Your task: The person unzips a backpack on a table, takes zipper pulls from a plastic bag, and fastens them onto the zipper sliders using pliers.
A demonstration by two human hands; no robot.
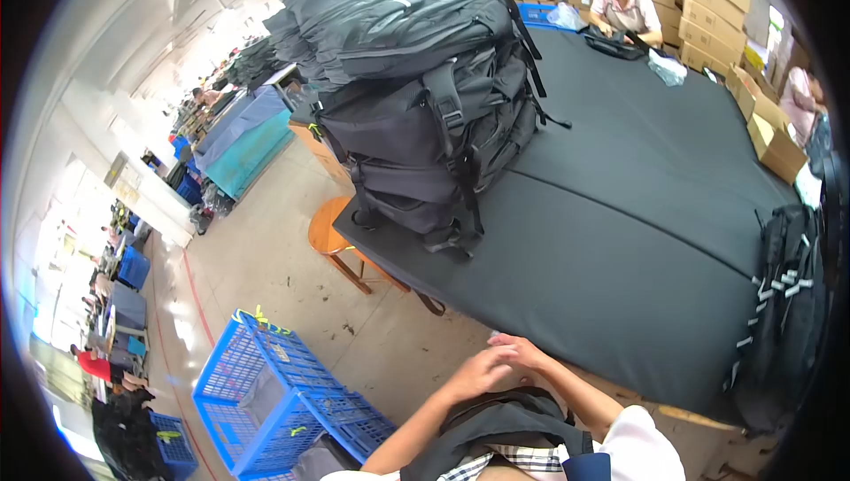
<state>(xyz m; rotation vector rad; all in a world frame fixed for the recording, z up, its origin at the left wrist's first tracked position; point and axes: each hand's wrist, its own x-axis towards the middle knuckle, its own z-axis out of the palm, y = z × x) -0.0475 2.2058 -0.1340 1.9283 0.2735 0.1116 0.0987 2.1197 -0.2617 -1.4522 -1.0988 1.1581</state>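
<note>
My left hand (481, 371) and my right hand (526, 353) meet in front of my body, just off the near edge of the black-covered table (611, 304). The left fingers stretch across toward the right hand and overlap it. The right hand's fingers are extended to the left, partly hidden behind the left ones. I see nothing held in either hand. Below them is the dark apron (505, 419) that I wear. A tall pile of black backpacks (416, 118), with straps hanging, stands on the table's left end.
Blue plastic crates (266, 401) stand on the floor at lower left. A wooden stool (332, 224) sits by the table's corner. Black bag pieces with white tags (784, 304) lie at the right edge. Across the table a person (627, 11) handles a black bag near stacked cartons (708, 16).
</note>
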